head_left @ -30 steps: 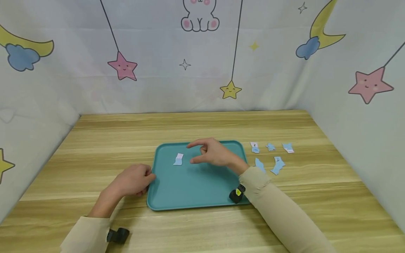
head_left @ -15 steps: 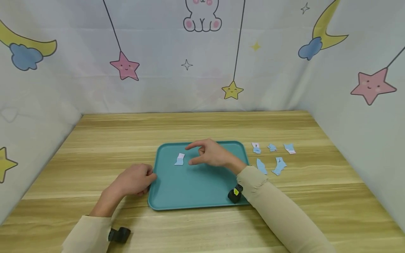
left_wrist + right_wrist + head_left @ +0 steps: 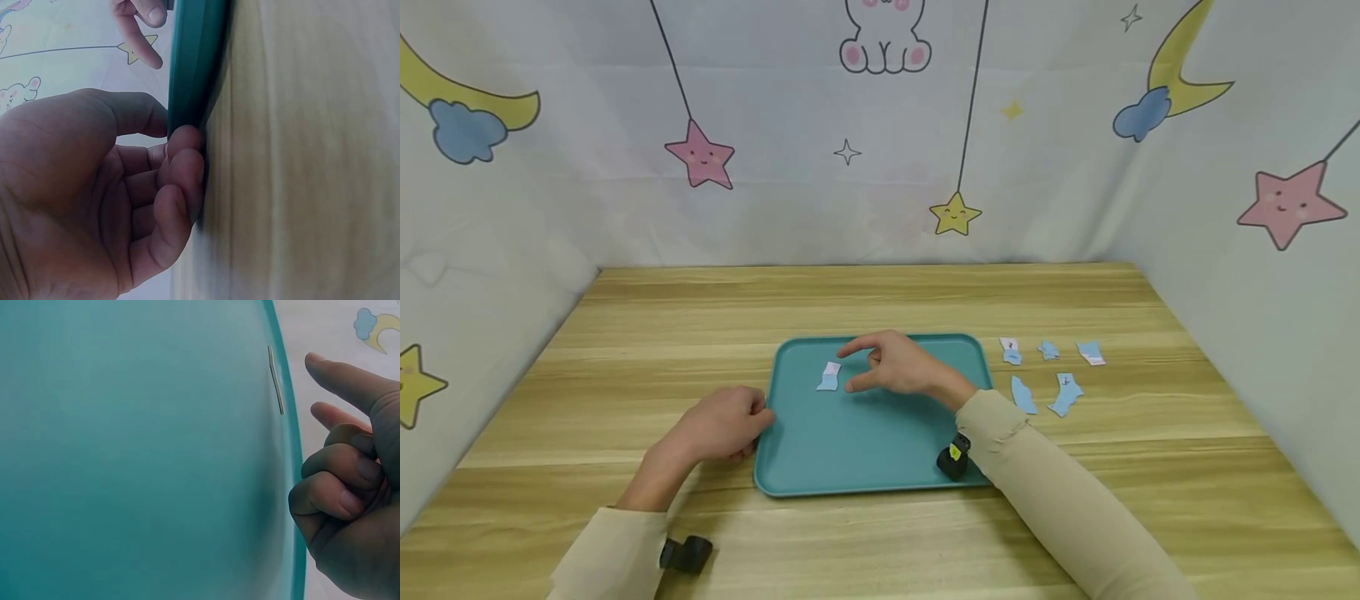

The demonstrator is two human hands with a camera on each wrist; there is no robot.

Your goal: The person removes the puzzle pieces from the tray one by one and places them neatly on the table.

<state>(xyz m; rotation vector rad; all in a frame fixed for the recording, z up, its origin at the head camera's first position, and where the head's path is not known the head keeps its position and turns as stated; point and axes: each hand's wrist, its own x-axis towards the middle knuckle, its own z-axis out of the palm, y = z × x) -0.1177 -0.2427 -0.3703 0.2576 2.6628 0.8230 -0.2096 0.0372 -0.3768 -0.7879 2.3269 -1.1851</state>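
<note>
My left hand (image 3: 726,423) grips the left edge of a teal tray (image 3: 850,454). In the left wrist view its thumb lies at the rim, with curled fingers against the underside. Over the tray's far half hovers my right hand (image 3: 901,363), palm side to the left. Its thumb and index finger are stretched apart with nothing between them, and the other fingers are curled in. Just left of those fingertips, a small white-and-blue paper piece (image 3: 828,377) lies flat on the tray. The right wrist view shows the piece's thin edge (image 3: 275,381) near the rim.
Right of the tray, several torn-looking blue and white paper pieces lie on the wooden table (image 3: 880,550), among them a narrow blue piece (image 3: 1022,395) and a branching piece (image 3: 1064,394). A printed white curtain (image 3: 775,225) encloses the back and sides.
The head view has drifted a little, so the scene sits slightly further right. My right hand has edged left, closer to the paper piece. The left hand stays at the tray's edge.
</note>
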